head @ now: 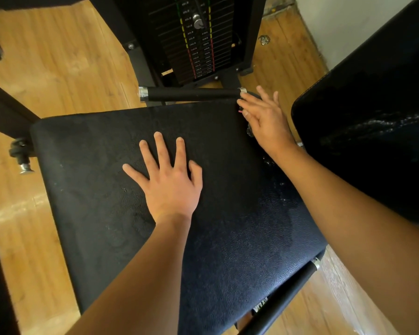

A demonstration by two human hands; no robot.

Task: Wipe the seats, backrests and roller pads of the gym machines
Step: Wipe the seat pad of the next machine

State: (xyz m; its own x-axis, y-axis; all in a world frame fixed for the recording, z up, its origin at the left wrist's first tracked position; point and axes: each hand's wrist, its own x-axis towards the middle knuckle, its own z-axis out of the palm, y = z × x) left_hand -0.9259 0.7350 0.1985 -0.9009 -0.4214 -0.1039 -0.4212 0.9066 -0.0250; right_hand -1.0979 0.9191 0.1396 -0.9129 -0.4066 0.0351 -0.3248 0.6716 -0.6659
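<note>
Left hand (169,180): laid flat, palm down, near the middle of the seat (94,165). The fingers are straight and spread and grasp nothing. The forearm enters from the lower edge of the view.

Right hand (264,117): reaches to the far right corner of the seat, back of the hand up, fingers extended and released. The fingertips lie at the capped end of the black grip bar (194,94) that runs along the seat's far edge. A small dark object shows partly under the palm. What it is, and whether it is held, cannot be told.

Seat: black, grained upholstery, occupying the centre of the view beneath both arms. The left portion looks dull and mottled. The right portion is glossier, with pale droplets near the right wrist.

Backrest (373,81): black pad at the right edge, just beside the seat, carrying a whitish streak of wet residue across its face.

Surroundings: a weight stack (198,44) with its selector pin (198,21) stands beyond the seat, on a wooden floor (58,56).
</note>
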